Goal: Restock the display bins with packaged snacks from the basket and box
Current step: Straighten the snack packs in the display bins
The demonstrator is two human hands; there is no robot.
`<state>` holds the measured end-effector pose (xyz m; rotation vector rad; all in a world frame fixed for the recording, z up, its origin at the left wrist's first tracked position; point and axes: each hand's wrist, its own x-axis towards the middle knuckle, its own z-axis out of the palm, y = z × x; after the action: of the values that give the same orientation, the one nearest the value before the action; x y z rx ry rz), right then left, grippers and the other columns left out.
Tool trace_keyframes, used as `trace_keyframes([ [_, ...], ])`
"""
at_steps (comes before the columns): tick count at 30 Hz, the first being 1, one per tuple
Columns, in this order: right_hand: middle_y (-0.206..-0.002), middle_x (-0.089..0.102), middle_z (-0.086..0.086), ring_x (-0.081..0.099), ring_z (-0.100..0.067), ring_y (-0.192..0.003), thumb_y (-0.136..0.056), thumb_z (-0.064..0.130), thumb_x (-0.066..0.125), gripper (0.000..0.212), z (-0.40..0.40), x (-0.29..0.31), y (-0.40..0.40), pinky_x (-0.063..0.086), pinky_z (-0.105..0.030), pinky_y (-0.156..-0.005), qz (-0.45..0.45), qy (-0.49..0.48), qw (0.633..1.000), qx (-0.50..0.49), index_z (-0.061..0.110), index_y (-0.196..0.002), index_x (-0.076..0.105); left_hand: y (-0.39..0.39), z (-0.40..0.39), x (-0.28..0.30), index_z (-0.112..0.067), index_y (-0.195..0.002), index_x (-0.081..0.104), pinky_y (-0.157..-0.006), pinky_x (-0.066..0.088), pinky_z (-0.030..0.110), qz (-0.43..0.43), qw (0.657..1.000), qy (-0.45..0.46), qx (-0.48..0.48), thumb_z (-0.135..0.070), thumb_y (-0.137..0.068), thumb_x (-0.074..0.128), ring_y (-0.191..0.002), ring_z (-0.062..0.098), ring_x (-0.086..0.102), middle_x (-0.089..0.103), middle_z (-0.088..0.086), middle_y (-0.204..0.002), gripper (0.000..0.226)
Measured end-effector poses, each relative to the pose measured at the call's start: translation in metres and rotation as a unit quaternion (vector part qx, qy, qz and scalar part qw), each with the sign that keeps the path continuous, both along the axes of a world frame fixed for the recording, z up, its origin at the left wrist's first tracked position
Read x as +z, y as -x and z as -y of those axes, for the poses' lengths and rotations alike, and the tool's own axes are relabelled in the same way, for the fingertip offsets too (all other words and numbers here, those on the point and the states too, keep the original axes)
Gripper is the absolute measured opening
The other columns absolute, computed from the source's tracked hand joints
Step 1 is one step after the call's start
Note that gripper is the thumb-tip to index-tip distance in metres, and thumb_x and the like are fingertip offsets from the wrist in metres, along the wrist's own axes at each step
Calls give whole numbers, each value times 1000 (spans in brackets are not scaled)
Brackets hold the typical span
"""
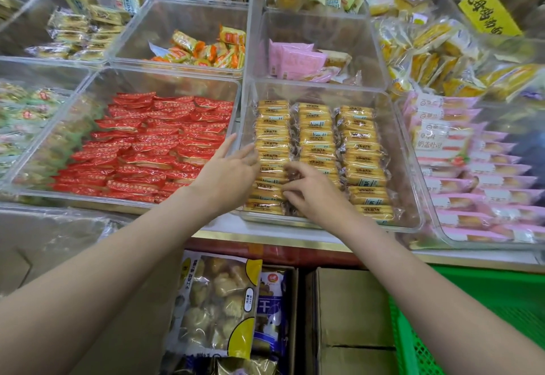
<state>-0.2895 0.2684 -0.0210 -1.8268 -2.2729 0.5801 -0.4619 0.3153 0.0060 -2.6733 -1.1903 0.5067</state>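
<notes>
A clear plastic bin (411, 186) holds three neat rows of yellow snack packets (317, 135). My left hand (228, 172) reaches over the bin's left wall, fingers straight, touching the left row of packets. My right hand (309, 190) lies at the near end of the left and middle rows, its fingers curled onto the packets there; whether it pinches one I cannot tell. Below the counter stands a cardboard box (351, 309), and a green plastic basket (472, 301) sits to its right.
A bin of red packets (147, 144) lies to the left and a bin of pink-wrapped cakes (477, 180) to the right. More bins stand behind. A big bag of puffs (218, 304) lies in a box under the counter.
</notes>
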Motion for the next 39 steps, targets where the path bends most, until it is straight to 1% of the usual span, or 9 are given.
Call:
trace_keyframes([
  [2,-158,13,-4,12,-18,-145,-98,26,46,44,1,-3,0,10,-30,-116,6,-6,1000,1,10,-139,45,-1,0,-4,-8,-149,14,-116,-7,50,-37,999,15,4,-21,-99,28,-145,20,-2,12,9,-157,54],
  [7,-159,-4,-5,-1,-14,-146,-102,30,30,58,-7,-8,0,-2,-30,-117,71,67,995,15,6,-150,8,-10,-3,-6,-5,-148,16,-115,-6,51,-82,996,30,0,-21,-99,26,-145,21,-3,14,11,-156,53],
  [12,-159,6,-6,7,-14,-146,-103,23,28,50,-4,-2,2,0,-27,-116,37,48,998,7,5,-149,17,-16,4,-4,-3,-146,24,-116,-3,50,-81,996,19,18,-15,-98,26,-145,23,3,19,13,-155,49],
  [16,-145,44,-7,38,-20,-134,-96,-1,38,44,8,20,-30,24,-27,-111,-38,-40,991,-123,8,-137,46,-6,15,1,-9,-125,55,-116,5,39,121,992,-5,28,-4,-89,42,-132,17,40,53,5,-134,38],
  [20,-153,28,-1,28,-18,-140,-97,2,38,44,27,31,-72,15,-27,-114,41,50,996,-53,10,-140,42,-18,37,3,2,-120,58,-108,27,34,258,965,45,20,4,-84,44,-120,27,53,57,15,-128,39],
  [26,-158,10,-7,9,-16,-146,-104,32,24,50,39,21,-63,12,-29,-115,106,145,984,17,8,-148,25,-51,67,-10,-8,-148,19,-114,6,28,200,965,166,22,-21,-102,26,-144,14,14,16,6,-156,49],
  [31,-157,12,-10,15,-20,-145,-105,27,20,47,38,22,-61,13,-27,-112,99,147,984,10,6,-145,32,-67,72,-12,-2,-137,37,-113,16,33,149,972,175,38,-37,-101,20,-135,27,33,28,14,-151,53],
  [36,-157,16,-8,22,-26,-143,-104,25,21,46,31,13,-63,17,-35,-116,78,157,985,-8,7,-142,39,-79,64,-10,-2,-105,59,-106,27,38,98,980,162,61,-47,-98,18,-103,30,53,58,16,-109,61],
  [39,-156,18,-8,26,-28,-141,-104,24,23,44,36,12,-66,19,-36,-116,50,129,990,-25,7,-134,50,-80,61,-7,-4,-123,53,-112,17,39,81,976,189,73,-47,-99,16,-121,29,46,49,17,-133,61],
])
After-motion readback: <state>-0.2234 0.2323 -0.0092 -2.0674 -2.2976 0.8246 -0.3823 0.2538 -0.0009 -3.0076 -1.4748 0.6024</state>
